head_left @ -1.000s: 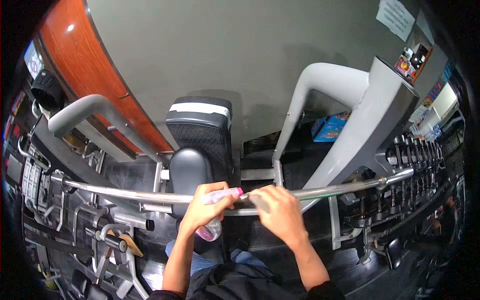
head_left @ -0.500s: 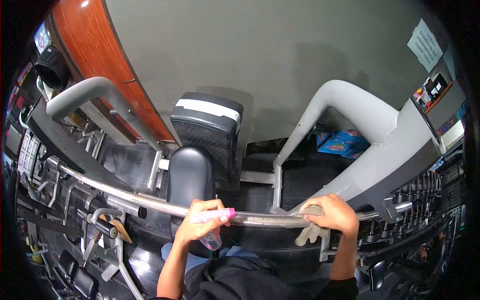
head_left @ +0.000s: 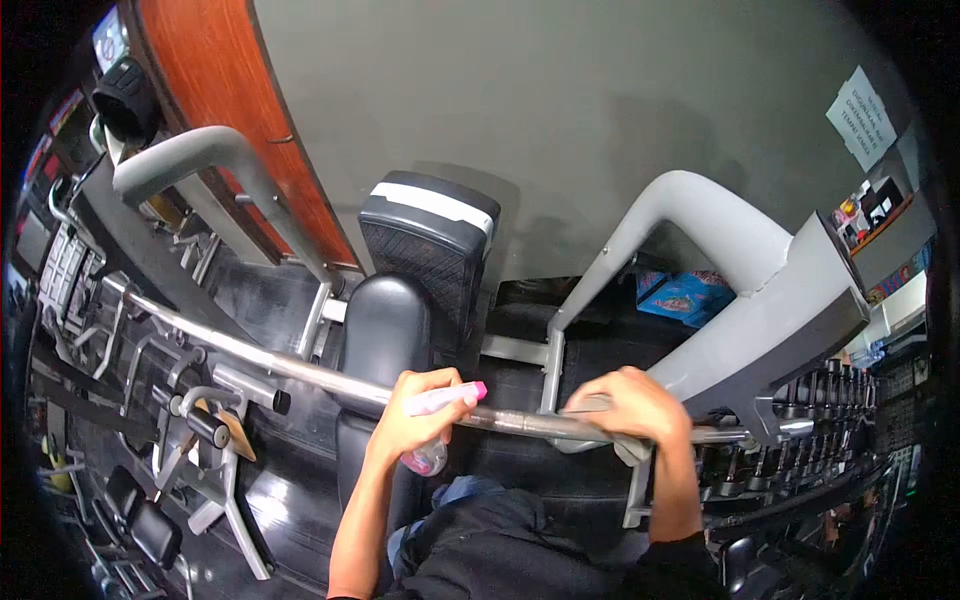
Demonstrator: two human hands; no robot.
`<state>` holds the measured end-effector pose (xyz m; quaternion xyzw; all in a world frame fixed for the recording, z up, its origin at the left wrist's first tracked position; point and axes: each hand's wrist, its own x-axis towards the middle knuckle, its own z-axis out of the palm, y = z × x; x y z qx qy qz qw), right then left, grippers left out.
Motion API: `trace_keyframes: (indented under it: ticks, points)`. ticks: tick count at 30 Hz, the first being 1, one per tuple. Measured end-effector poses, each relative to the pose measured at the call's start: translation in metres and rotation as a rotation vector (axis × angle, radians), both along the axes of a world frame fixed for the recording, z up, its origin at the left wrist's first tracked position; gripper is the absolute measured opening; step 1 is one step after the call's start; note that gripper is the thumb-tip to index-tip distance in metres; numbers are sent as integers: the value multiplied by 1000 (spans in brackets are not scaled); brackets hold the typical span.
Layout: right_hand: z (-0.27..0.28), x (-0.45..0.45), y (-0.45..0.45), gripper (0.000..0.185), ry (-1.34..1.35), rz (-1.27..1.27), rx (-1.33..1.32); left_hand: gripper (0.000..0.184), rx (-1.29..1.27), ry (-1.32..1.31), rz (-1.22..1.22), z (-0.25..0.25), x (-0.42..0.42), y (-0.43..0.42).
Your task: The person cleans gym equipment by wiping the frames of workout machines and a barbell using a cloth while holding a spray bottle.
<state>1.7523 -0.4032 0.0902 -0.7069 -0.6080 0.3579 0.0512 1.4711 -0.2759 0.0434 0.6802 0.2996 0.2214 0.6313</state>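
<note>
My left hand (head_left: pixel 408 428) is wrapped round a spray bottle (head_left: pixel 428 459) with a white and pink spray head, its clear body hanging below my fingers. The bottle is just in front of a long metal bar (head_left: pixel 310 373) that runs across the view. My right hand (head_left: pixel 643 408) is closed over the right part of this bar with a greyish-beige cloth (head_left: pixel 631 450) in its grip. Part of the cloth hangs behind and below the bar; the rest is hidden by my fingers, which are slightly blurred.
Beyond the bar stands a black padded bench (head_left: pixel 388 325) with an upright backrest (head_left: pixel 425 235). Grey frame posts (head_left: pixel 715 220) rise on both sides. A dumbbell rack (head_left: pixel 820 410) is at the right, other gym machines (head_left: pixel 215 440) at the left, and a blue box (head_left: pixel 685 295) lies by the wall.
My right hand has slid left along the bar with the cloth, which now hangs less below it. My left hand and the bottle sit slightly higher and further right in view.
</note>
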Motion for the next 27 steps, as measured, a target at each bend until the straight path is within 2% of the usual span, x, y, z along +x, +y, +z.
trace_keyframes:
  ticks: [2,3,6,7,9,10,12,13,15,19,25,27]
  points:
    - [14,19,-27,23,-80,-154,-124,28,102,13,70,-2,4,-8]
    - [12,26,-41,24,-17,-232,-53,30,162,43,103,0,6,-12]
    - [-6,26,-53,22,-67,-87,268,34,110,54,255,-2,16,-27]
    - [-16,18,-51,19,-72,-45,405,36,210,130,277,0,16,-33]
    - [-29,-2,-39,24,-65,-8,500,38,455,248,375,-4,20,-46]
    - [-34,-12,-33,25,-114,17,581,38,466,240,387,-9,23,-51]
    - [-35,-34,-24,28,-58,39,707,39,-1,-116,289,-22,31,-55]
    - [-42,-43,-20,31,-109,95,782,39,6,-124,297,-29,36,-58]
    - [-45,-61,-19,27,-88,120,861,37,-140,-292,331,-41,42,-68]
    - [-45,-48,-35,26,-129,187,932,37,-153,-231,327,-44,36,-59]
    - [-26,12,-95,26,-259,200,714,39,-107,-220,358,-47,39,-58]
    - [-34,17,-100,28,-272,238,775,39,-102,-229,356,-49,39,-53]
